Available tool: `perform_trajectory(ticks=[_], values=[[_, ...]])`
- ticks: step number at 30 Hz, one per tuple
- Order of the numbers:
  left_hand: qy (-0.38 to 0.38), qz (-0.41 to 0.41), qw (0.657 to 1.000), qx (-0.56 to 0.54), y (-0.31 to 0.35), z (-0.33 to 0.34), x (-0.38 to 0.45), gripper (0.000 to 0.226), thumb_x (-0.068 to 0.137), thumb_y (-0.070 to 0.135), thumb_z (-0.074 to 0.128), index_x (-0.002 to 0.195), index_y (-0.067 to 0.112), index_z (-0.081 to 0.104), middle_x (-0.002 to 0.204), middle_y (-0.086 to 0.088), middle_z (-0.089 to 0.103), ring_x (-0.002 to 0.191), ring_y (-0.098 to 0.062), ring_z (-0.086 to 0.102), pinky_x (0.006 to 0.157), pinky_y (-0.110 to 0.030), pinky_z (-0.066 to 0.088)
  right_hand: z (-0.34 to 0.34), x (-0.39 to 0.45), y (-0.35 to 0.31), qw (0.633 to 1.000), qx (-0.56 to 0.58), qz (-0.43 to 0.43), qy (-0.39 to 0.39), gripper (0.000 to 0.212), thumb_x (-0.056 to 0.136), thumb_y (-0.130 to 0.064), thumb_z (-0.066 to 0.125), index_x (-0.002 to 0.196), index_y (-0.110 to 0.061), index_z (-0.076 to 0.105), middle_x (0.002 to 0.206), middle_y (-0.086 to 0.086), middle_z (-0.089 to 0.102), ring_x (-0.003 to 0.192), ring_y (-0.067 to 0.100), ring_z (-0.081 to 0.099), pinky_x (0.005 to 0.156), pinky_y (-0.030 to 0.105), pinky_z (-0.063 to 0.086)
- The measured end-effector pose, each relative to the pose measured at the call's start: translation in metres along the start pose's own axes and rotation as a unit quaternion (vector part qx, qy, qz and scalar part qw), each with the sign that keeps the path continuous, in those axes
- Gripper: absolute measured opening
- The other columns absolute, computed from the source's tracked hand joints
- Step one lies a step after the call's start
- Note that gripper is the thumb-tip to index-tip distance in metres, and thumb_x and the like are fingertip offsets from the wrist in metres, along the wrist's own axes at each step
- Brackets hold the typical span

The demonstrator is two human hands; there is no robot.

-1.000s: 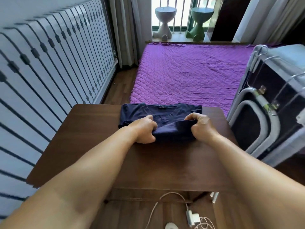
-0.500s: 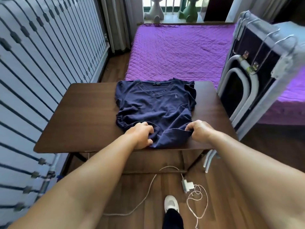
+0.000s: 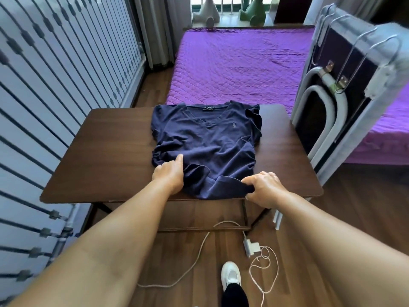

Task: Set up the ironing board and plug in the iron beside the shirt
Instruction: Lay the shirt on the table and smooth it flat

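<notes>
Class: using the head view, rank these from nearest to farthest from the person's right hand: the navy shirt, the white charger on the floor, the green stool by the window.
1. Shirt: on the table, its hem pinched by the right hand.
2. Charger: on the floor, below the table's near edge.
3. Green stool: beyond the bed, by the window.

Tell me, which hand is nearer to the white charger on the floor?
Right. The right hand grips the shirt hem almost above the charger; the left hand lies farther left.
</notes>
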State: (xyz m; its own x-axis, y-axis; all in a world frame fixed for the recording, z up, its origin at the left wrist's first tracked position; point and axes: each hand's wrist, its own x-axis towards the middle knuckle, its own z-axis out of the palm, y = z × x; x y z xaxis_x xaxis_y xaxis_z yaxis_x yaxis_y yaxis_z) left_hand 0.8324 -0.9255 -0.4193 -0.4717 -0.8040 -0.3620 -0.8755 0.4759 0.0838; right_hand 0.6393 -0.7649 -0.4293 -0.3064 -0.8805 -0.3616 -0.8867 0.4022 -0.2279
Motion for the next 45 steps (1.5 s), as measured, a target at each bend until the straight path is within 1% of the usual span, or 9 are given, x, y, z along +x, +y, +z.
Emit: perform_trajectory(ticks=[7, 13, 17, 21, 26, 30, 33, 37, 45], values=[[-0.017, 0.055, 0.998, 0.037, -0.024, -0.005, -0.011, 0.051, 0.086, 0.009, 0.045, 0.128, 0.037, 0.055, 0.129, -0.002, 0.046, 0.127, -0.029, 0.032, 0.110, -0.032, 0.028, -0.012, 0.000, 0.002, 0.996, 0.085, 0.018, -0.003, 0.043, 0.075, -0.003, 0.048, 0.086, -0.037, 0.073, 0.095, -0.010, 0.057, 0.103, 0.023, 0.058, 0.090, 0.028, 0.046], [-0.130, -0.026, 0.989, 0.059, -0.040, -0.010, -0.026, 0.038, 0.086, 0.018, 0.053, 0.122, 0.026, 0.060, 0.135, -0.012, 0.035, 0.129, -0.035, 0.032, 0.109, -0.040, 0.034, -0.026, -0.011, -0.019, 0.983, -0.014, 0.036, -0.182, 0.034, 0.074, -0.008, 0.047, 0.092, -0.022, 0.073, 0.091, -0.006, 0.066, 0.090, 0.019, 0.059, 0.086, 0.028, 0.046], [-0.185, -0.040, 0.981, 0.050, -0.038, -0.011, -0.032, 0.049, 0.080, 0.032, 0.058, 0.127, 0.018, 0.057, 0.142, -0.012, 0.034, 0.133, -0.035, 0.030, 0.110, -0.040, 0.031, -0.024, -0.006, -0.023, 0.983, 0.077, 0.061, -0.155, 0.012, 0.073, -0.030, 0.063, 0.074, -0.032, 0.075, 0.093, -0.008, 0.072, 0.098, 0.018, 0.063, 0.095, 0.034, 0.047], [-0.143, 0.057, 0.988, -0.008, -0.035, -0.003, -0.033, 0.048, 0.078, 0.011, 0.044, 0.103, 0.049, 0.062, 0.128, -0.001, 0.047, 0.125, -0.030, 0.041, 0.107, -0.033, 0.035, -0.021, -0.002, -0.034, 0.993, 0.094, 0.023, -0.075, 0.025, 0.089, -0.029, 0.053, 0.106, -0.028, 0.071, 0.117, -0.008, 0.067, 0.114, 0.014, 0.058, 0.100, 0.026, 0.042], [-0.132, 0.098, 0.986, -0.038, -0.027, 0.010, -0.032, 0.059, 0.083, 0.001, 0.037, 0.133, 0.031, 0.047, 0.142, 0.002, 0.038, 0.131, -0.025, 0.039, 0.109, -0.038, 0.036, -0.011, 0.005, -0.039, 0.990, 0.127, 0.014, -0.067, 0.037, 0.093, -0.024, 0.048, 0.128, -0.030, 0.058, 0.134, -0.007, 0.057, 0.124, 0.013, 0.050, 0.095, 0.016, 0.033], [-0.113, 0.079, 0.990, -0.032, -0.028, 0.013, -0.025, 0.066, 0.091, 0.009, 0.039, 0.150, 0.030, 0.017, 0.158, 0.006, 0.013, 0.142, -0.025, 0.023, 0.113, -0.040, 0.029, -0.004, 0.016, -0.038, 0.988, 0.149, 0.029, -0.032, 0.060, 0.090, -0.032, 0.051, 0.146, -0.036, 0.029, 0.157, -0.010, 0.023, 0.140, 0.017, 0.031, 0.115, 0.033, 0.026], [-0.152, 0.074, 0.985, -0.013, -0.029, 0.006, -0.018, 0.061, 0.093, 0.016, 0.043, 0.149, 0.025, 0.021, 0.156, -0.001, 0.022, 0.140, -0.027, 0.029, 0.112, -0.039, 0.031, -0.006, 0.025, -0.038, 0.985, 0.143, 0.065, -0.068, 0.069, 0.091, -0.034, 0.050, 0.150, -0.035, 0.015, 0.161, -0.005, 0.008, 0.145, 0.026, 0.020, 0.116, 0.041, 0.024], [-0.155, 0.056, 0.986, -0.007, -0.029, -0.001, -0.001, 0.053, 0.091, 0.023, 0.049, 0.142, 0.021, 0.037, 0.148, -0.006, 0.038, 0.133, -0.028, 0.042, 0.109, -0.037, 0.037, -0.010, 0.041, -0.033, 0.985, 0.072, 0.103, -0.114, 0.069, 0.091, -0.035, 0.049, 0.150, -0.021, 0.017, 0.156, 0.007, 0.026, 0.141, 0.032, 0.030, 0.113, 0.038, 0.030], [0.001, 0.028, 0.993, -0.116, -0.006, -0.023, 0.069, 0.067, 0.093, 0.027, 0.048, 0.150, 0.026, 0.013, 0.155, -0.001, 0.018, 0.139, -0.026, 0.027, 0.111, -0.045, 0.031, -0.042, 0.105, -0.023, 0.977, 0.171, 0.109, 0.063, 0.066, 0.094, -0.028, 0.049, 0.151, -0.024, 0.016, 0.157, -0.001, 0.023, 0.141, 0.025, 0.029, 0.112, 0.037, 0.027]])
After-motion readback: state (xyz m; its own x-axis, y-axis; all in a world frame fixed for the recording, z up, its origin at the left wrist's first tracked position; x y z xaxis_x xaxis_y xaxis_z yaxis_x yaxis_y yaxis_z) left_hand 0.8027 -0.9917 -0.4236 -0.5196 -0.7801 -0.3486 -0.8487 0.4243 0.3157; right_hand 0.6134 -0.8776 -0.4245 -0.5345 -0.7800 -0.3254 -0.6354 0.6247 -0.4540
